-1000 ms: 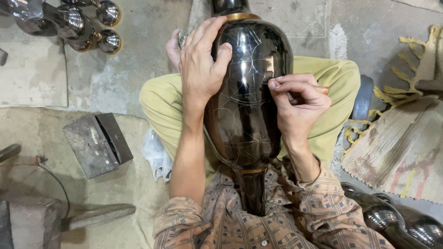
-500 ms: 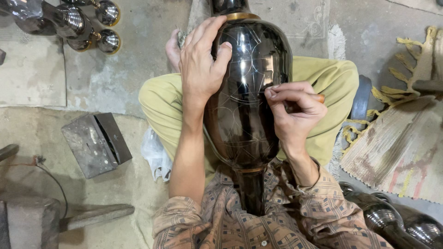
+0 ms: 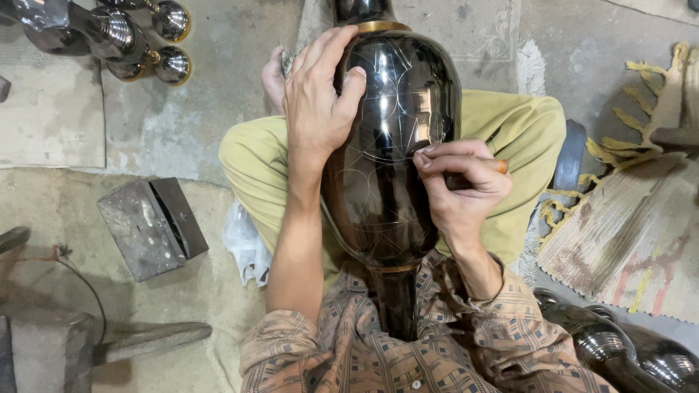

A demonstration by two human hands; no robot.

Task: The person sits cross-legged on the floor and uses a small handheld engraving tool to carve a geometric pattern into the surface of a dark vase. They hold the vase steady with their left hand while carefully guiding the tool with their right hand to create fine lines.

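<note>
Slippage is the risk: the black vase (image 3: 393, 167) lies across the lap, left hand (image 3: 317, 109) spread flat on it, right hand (image 3: 462, 185) pinching a wooden-handled graver (image 3: 496, 166) against its glossy curve, which could skid and scar.

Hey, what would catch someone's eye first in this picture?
A large glossy black vase with fine scratched lines lies across the person's lap at centre. The left hand steadies its shoulder, while the right hand presses a small wooden-handled tool against it.
</note>
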